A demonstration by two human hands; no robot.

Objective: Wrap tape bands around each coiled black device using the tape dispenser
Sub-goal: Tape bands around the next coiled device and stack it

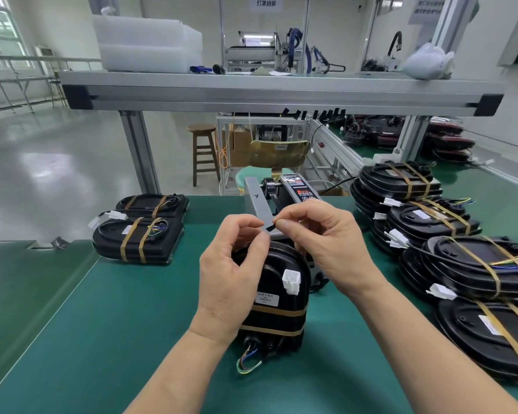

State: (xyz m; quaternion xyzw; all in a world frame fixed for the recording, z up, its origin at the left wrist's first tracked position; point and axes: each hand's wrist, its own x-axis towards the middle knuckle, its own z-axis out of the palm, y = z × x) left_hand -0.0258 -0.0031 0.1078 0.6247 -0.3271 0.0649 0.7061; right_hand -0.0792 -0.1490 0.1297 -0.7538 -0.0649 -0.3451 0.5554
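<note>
Fig. 1. Factory assembly station, as I view it remotely: green-matted table [117, 324] beneath an aluminium-profile shelf [266, 91], stacks of taped black devices [398, 177], a tape dispenser [293, 189], a wooden stool [202, 144] and polished floor [42, 153] beyond.

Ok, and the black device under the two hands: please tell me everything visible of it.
The black device is glossy, plastic-looking, rounded at its far end, lying on the green mat before the tape dispenser. Two tan tape bands cross its near part. A white label and white connector sit on top; coloured wires loop out at the near end. The left hand and right hand pinch a dark tape strip above it; contact unclear.
</note>
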